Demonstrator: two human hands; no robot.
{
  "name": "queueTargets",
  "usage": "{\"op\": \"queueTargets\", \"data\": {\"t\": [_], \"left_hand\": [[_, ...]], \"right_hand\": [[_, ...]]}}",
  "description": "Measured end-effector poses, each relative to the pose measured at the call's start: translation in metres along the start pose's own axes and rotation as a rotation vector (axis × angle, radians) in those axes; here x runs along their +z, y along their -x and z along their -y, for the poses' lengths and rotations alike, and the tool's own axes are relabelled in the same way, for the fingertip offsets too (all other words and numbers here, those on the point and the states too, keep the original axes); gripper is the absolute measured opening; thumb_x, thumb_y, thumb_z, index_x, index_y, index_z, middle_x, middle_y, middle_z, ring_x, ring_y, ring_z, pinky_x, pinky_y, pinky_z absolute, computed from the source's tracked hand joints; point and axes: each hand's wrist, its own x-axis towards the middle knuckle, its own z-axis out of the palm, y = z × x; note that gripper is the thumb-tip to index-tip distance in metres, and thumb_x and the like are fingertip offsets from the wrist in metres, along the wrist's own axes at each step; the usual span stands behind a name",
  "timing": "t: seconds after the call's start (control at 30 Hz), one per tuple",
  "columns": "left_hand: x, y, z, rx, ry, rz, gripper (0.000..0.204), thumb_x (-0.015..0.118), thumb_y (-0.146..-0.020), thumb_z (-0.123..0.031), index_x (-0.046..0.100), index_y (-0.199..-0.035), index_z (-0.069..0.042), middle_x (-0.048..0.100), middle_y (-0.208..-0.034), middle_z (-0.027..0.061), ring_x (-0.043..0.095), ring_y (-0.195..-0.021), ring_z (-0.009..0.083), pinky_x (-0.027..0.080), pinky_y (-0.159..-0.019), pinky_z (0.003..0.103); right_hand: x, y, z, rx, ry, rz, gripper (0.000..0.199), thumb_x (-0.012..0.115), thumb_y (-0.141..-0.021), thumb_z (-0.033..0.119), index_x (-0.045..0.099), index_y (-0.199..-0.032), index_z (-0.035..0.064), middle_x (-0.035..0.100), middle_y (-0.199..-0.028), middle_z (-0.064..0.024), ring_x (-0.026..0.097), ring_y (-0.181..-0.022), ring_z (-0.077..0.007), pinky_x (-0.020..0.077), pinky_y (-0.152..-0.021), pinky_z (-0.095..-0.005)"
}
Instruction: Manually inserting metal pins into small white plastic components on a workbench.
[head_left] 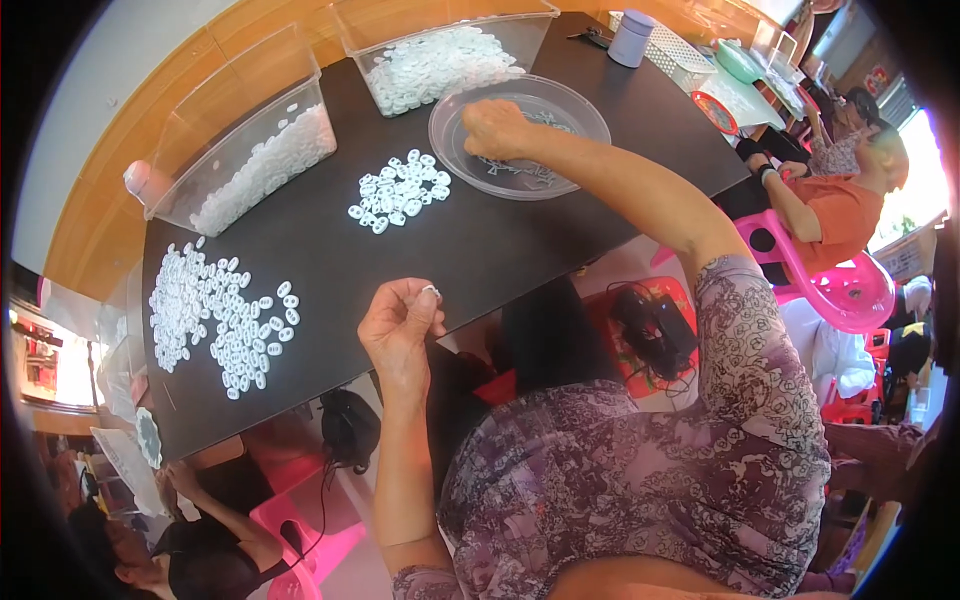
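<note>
My left hand [402, 325] is at the table's near edge. Its thumb and fingertips pinch a small white plastic piece [431, 290]. My right hand [497, 130] is over the left part of a round clear tray [597, 150], fingers curled in; what they hold, if anything, is hidden. Small thin grey metal pieces [535, 178], perhaps pins or screws, lie scattered in the tray. Between my hands and the bins sits a pile of small oval white pieces with dark marks [402, 190]. A bigger spread of similar oval pieces [240, 340] covers the table's left side.
Two clear bins, a left one [190, 165] and a back one [350, 50], hold many white pieces. A lavender lidded cup [631, 40] and a white basket [680, 58] stand at the back right. Other people sit right and lower left, near pink chairs [830, 290].
</note>
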Motion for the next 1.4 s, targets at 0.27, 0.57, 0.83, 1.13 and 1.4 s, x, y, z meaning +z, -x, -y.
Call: {"op": "queueTargets", "data": {"t": [0.27,0.57,0.83,1.13,1.4], "left_hand": [[-0.004,0.002,0.001,0.008,0.005,-0.017,0.009,0.061,-0.084,-0.004,0.058,-0.086,0.004,0.060,-0.073,0.0079,0.052,-0.053,0.0107,0.044,-0.050,0.022],[-0.007,0.005,-0.005,-0.009,0.129,-0.106,0.010,0.060,-0.085,-0.004,0.058,-0.091,0.004,0.060,-0.077,0.0091,0.053,-0.057,0.0115,0.044,-0.051,0.022],[-0.009,0.028,-0.018,-0.035,0.186,-0.129,0.010,0.057,-0.087,-0.004,0.058,-0.091,0.005,0.060,-0.075,0.0088,0.053,-0.059,0.0110,0.043,-0.052,0.022],[-0.009,0.040,-0.019,0.006,0.123,-0.130,0.009,0.057,-0.087,-0.004,0.058,-0.091,0.004,0.060,-0.076,0.0068,0.052,-0.061,0.0098,0.043,-0.054,0.021],[-0.002,0.048,-0.012,0.165,-0.039,-0.181,0.011,0.059,-0.087,-0.007,0.059,-0.089,0.003,0.058,-0.074,0.0041,0.051,-0.059,0.0082,0.041,-0.051,0.019]], "right_hand": [[-0.009,0.011,-0.002,-0.090,-0.018,-0.141,0.017,0.057,-0.067,0.013,0.062,-0.070,-0.0036,0.062,-0.081,-0.0257,0.062,-0.078,-0.0395,0.0475,-0.068,-0.0464],[-0.030,0.087,0.066,-0.319,-0.846,-0.100,0.008,0.061,-0.074,0.005,0.059,-0.080,0.0017,0.057,-0.068,-0.0013,0.054,-0.065,-0.0078,0.0446,-0.061,-0.0239],[-0.029,0.129,0.118,-0.353,-1.057,0.221,0.008,0.063,-0.078,0.007,0.062,-0.083,0.0006,0.055,-0.066,0.0034,0.047,-0.064,-0.0015,0.0385,-0.057,-0.0184],[-0.034,0.138,0.132,-0.270,-1.130,0.201,0.010,0.066,-0.073,0.006,0.061,-0.077,-0.0019,0.060,-0.068,-0.0024,0.055,-0.063,-0.0057,0.0456,-0.058,-0.0218],[-0.028,0.139,0.131,-0.251,-1.098,0.276,0.014,0.067,-0.076,0.008,0.060,-0.084,-0.0015,0.061,-0.075,-0.0021,0.056,-0.071,-0.0058,0.0462,-0.064,-0.0212]]}}
